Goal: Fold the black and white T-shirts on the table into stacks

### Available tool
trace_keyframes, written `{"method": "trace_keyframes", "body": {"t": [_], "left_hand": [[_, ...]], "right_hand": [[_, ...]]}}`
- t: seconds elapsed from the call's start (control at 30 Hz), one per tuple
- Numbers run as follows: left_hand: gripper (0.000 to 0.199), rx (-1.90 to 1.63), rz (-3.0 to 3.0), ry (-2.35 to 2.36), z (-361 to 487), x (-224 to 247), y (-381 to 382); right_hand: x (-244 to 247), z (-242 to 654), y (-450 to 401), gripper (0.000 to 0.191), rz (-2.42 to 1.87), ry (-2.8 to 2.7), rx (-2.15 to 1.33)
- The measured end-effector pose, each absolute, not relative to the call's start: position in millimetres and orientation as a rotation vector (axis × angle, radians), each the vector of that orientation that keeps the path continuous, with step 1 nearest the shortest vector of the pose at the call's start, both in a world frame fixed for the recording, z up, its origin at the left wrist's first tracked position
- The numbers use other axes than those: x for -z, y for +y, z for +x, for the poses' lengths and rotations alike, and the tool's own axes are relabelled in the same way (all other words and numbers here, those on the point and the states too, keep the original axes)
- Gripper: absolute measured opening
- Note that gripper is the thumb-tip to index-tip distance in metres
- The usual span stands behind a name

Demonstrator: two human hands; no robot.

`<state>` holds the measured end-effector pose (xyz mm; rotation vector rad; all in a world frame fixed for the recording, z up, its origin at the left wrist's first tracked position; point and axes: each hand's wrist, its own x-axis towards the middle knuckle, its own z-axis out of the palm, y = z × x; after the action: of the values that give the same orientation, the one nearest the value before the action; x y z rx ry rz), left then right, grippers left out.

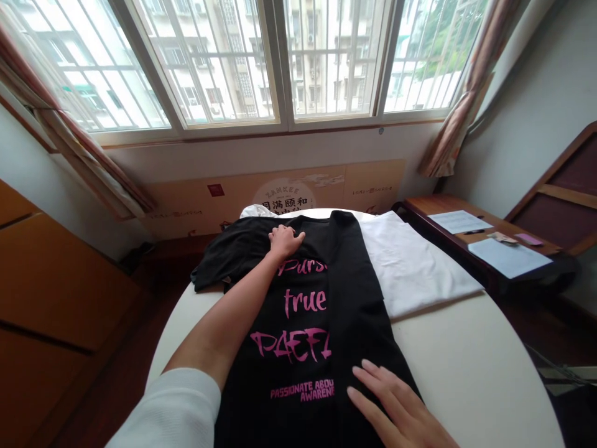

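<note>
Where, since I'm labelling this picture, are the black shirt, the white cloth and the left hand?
Black shirt (355, 311), head view: its folded-over strip.
White cloth (413, 264), head view: middle of its surface.
Left hand (282, 241), head view: back of the hand.

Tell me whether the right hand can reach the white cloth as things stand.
Probably yes: the right hand rests on the black shirt, and nothing stands between it and the white cloth lying on the table.
</note>
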<state>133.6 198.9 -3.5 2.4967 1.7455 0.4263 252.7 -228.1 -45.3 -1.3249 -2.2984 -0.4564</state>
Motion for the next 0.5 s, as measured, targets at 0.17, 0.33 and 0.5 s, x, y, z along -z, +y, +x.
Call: {"method": "trace_keyframes", "body": {"t": [0.17, 0.33, 0.5], "left_hand": [[0.035, -0.27, 2.279, 1.713, 163, -7, 203], [0.04, -0.308, 2.218, 1.703, 169, -7, 209], [0.022, -0.302, 2.203, 1.615, 161, -21, 217]], "right_hand": [[65, 251, -221, 0.043, -1.277, -2.244, 0.822], [72, 252, -221, 0.049, -1.285, -2.218, 0.774], [71, 252, -219, 0.049, -1.274, -2.193, 0.745]]}}
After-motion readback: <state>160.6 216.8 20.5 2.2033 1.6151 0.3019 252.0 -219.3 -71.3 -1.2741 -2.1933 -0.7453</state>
